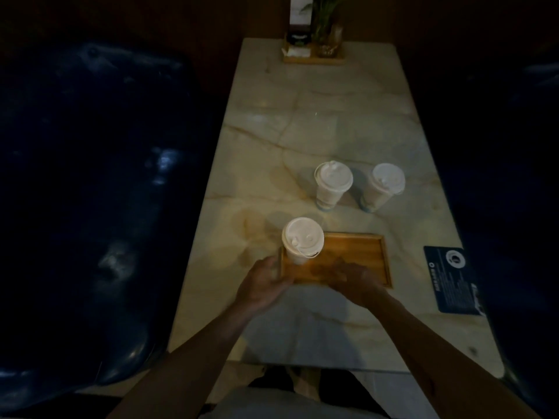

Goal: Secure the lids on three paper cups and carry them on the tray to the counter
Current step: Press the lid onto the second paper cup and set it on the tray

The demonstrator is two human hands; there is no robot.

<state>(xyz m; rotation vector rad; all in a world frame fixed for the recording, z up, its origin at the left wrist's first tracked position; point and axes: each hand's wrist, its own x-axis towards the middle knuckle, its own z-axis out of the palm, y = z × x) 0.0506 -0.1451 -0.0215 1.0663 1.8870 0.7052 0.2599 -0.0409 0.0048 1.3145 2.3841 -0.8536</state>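
Cups: three white paper cups, each with a white lid seated on top. One cup [302,241] stands at the far-left corner of the wooden tray [357,258]. The second cup [332,184] and third cup [384,186] stand side by side on the bare worktop [302,116], beyond the tray and apart from it.

Left hand [263,282]: reaches in from below, palm turned inward, at the tray's near-left corner, just under the cup. Its fingers [282,281] curl against the tray edge; whether they actually grip it cannot be told in the dim light.

Right hand [354,279]: lies over the near edge of the tray toward its middle, back of the hand up. Its fingers [338,267] are motion-blurred and appear loosely spread over the tray floor, holding nothing.

Surface: long, pale, marble-patterned worktop with brown veining. A dark blue printed card [450,279] lies at its right edge. At the far end sits a small wooden holder [313,57] with a potted plant [328,28] and a card stand.

Surroundings: dark, glossy upholstered seat [90,207] on the left; room dimly lit.
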